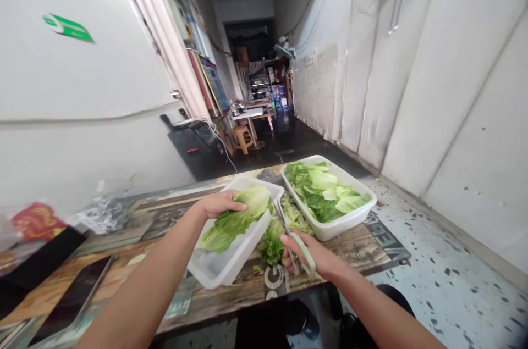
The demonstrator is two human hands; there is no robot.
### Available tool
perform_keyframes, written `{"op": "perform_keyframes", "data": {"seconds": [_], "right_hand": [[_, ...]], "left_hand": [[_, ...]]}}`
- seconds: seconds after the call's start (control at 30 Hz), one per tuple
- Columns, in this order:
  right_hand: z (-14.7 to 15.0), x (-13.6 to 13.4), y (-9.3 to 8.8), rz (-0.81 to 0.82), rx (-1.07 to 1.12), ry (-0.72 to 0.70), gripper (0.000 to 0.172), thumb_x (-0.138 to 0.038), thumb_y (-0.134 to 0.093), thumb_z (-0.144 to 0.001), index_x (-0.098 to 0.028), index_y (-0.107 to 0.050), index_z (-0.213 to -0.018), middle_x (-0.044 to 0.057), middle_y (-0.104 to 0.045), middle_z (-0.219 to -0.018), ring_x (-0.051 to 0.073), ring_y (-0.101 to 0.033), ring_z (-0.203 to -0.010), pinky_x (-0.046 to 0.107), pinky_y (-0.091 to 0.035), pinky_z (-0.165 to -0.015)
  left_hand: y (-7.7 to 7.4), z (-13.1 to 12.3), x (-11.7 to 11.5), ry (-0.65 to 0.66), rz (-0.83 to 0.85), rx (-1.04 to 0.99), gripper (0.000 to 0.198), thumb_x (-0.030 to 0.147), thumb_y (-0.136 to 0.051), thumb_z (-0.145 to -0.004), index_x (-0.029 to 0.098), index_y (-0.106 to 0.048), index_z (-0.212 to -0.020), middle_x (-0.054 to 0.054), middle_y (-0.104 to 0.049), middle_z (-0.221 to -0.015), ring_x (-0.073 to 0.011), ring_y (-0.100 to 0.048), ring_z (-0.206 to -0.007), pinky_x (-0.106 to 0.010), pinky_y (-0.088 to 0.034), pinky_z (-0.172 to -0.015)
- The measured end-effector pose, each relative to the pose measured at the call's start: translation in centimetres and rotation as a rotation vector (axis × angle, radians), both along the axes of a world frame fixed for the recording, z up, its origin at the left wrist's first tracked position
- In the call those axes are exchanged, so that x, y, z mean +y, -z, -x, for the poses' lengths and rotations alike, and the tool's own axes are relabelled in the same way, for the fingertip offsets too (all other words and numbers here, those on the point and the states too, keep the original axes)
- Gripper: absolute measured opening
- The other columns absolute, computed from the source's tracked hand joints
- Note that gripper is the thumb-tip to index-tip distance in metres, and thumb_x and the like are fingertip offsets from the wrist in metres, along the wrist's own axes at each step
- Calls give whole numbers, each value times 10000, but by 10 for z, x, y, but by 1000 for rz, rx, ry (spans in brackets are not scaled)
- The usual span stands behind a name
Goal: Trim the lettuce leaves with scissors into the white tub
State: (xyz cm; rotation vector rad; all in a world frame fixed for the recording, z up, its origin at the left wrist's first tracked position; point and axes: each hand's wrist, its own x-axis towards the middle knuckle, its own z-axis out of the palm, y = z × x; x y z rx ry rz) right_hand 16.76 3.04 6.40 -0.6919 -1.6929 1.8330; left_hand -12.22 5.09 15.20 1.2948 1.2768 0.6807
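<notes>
My left hand (pixel 221 204) grips a lettuce leaf (pixel 237 220) over the left white plastic tub (pixel 225 275). The leaf has a pale base and a darker green, ruffled end. In my right hand (pixel 303 253) are scissors (pixel 306 253) with pale green handles, my fingers around the grips. Their blades point up and away, close to the tub's right rim and near the leaf. Between the two tubs lies a heap of lettuce pieces (pixel 274 242) on the table. A second white tub (pixel 346 228) at the right holds many lettuce leaves (pixel 325 189).
On the patterned wooden table (pixel 231 305), a dark phone (pixel 74 297) lies at the left, near a black tray (pixel 37 272), a red packet (pixel 39 221) and crumpled clear plastic (pixel 105 214). Beyond stand a black case (pixel 198 148), a stool (pixel 242 139) and another table (pixel 248 114).
</notes>
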Motion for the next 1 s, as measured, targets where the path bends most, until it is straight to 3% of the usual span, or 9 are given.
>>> {"op": "perform_keyframes", "data": {"seconds": [0.27,0.47,0.57,0.7,0.77,0.83,0.9,0.93,1.0], "right_hand": [[-1,13,16,-50,43,107,514,-681,-665,-724,-202,-528,-851,-49,-498,-673,102,-509,-515,256,-415,-502],[-2,16,25,80,76,172,522,-724,-551,-780,-206,-490,-809,-73,-473,-495,124,-470,-353,254,-373,-343],[-8,11,30,149,89,147,554,-747,-540,-765,-200,-493,-843,-79,-479,-498,112,-457,-351,254,-396,-353],[-19,0,40,310,121,43,645,-807,-539,-705,-200,-475,-916,-66,-538,-562,131,-543,-415,270,-448,-430],[-23,-5,46,324,145,29,706,-831,-572,-646,-196,-477,-941,-65,-555,-578,139,-570,-445,269,-455,-450],[-25,-11,50,288,154,45,737,-845,-576,-623,-192,-484,-952,-69,-555,-579,135,-567,-449,264,-459,-456],[-26,-16,53,247,136,56,715,-847,-551,-644,-189,-496,-918,-67,-550,-572,124,-556,-435,245,-437,-442],[-28,-19,54,223,118,63,692,-846,-531,-665,-186,-504,-873,-64,-543,-563,116,-548,-422,229,-414,-428],[-31,-22,56,165,69,64,663,-837,-475,-720,-176,-507,-757,-48,-529,-539,102,-534,-406,203,-361,-408]], "left_hand": [[-5,-32,36,244,66,228,364,372,-867,-598,137,-749,-847,-66,-759,-845,-177,-686,-696,-248,-546,-649],[0,-47,58,289,167,411,398,421,-875,-545,148,-745,-804,-57,-740,-736,-168,-644,-578,-252,-525,-554],[-9,-50,61,281,171,512,382,430,-871,-537,162,-741,-776,-56,-724,-686,-179,-628,-553,-259,-507,-517],[-41,-67,65,198,-82,588,352,442,-807,-615,171,-734,-828,-45,-735,-769,-201,-653,-654,-265,-514,-594],[-58,-91,69,80,-377,712,301,411,-741,-688,160,-734,-855,-45,-728,-809,-239,-663,-769,-290,-519,-694],[-64,-126,76,-90,-705,880,266,334,-658,-762,131,-737,-914,-89,-717,-889,-315,-647,-918,-355,-498,-820],[-56,-164,83,-177,-914,953,369,246,-541,-843,127,-678,-1164,-156,-684,-1102,-391,-573,-1122,-462,-417,-973],[-45,-183,87,-155,-958,978,464,248,-525,-860,141,-590,-1307,-184,-638,-1219,-416,-517,-1203,-515,-367,-1021],[-18,-212,96,5,-868,1064,638,374,-617,-827,202,-472,-1425,-199,-450,-1464,-469,-333,-1355,-624,-230,-1084]]}}
